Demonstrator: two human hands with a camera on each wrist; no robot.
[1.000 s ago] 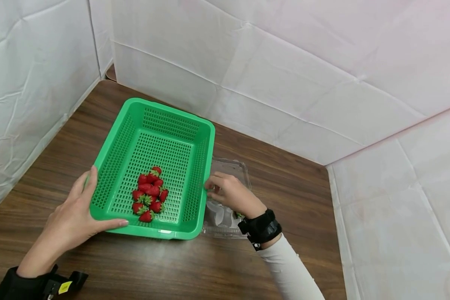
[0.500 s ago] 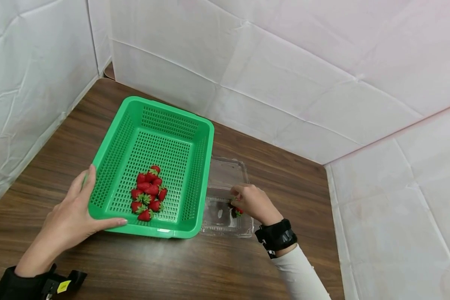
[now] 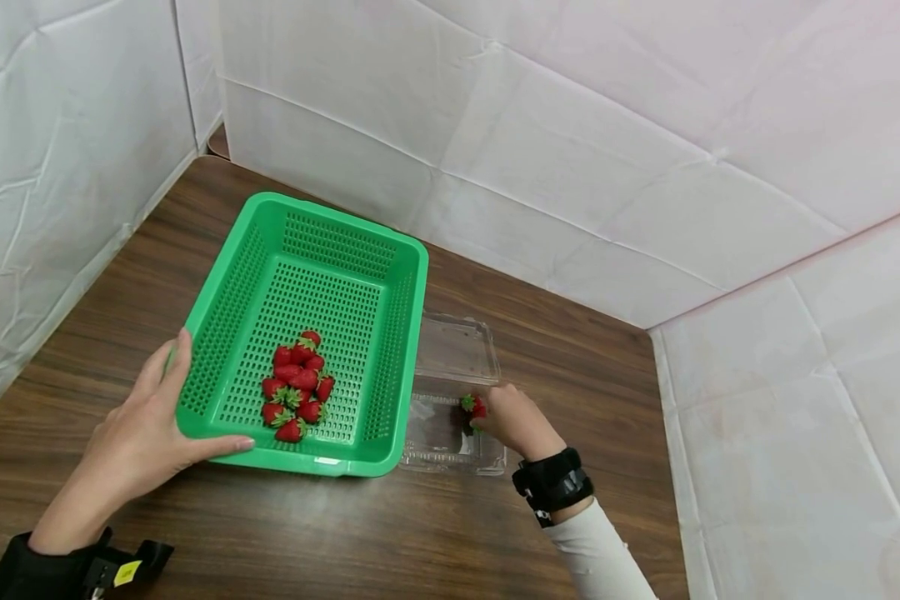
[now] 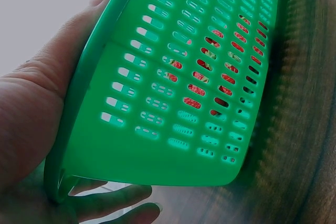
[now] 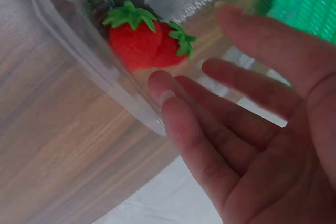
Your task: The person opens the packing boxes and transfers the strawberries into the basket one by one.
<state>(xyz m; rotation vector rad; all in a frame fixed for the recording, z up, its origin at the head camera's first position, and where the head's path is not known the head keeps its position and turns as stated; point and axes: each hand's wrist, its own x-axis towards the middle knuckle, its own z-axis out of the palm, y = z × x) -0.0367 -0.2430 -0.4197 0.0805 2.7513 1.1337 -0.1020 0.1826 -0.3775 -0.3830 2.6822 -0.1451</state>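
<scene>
Green basket (image 3: 311, 333) sits toward the table's (image 3: 585, 367) left edge, and your left hand (image 3: 146, 433) grips its near-left corner, thumb along the front wall and fingers up the side. A pile of strawberries (image 3: 296, 387) lies in the basket's near half. The clear clamshell box (image 3: 450, 392) touches the basket's right wall. Your right hand (image 3: 513, 417) is at the box's right rim, fingers relaxed and spread, holding nothing, with two strawberries (image 5: 147, 40) just beyond the fingertips (image 5: 163, 90).
</scene>
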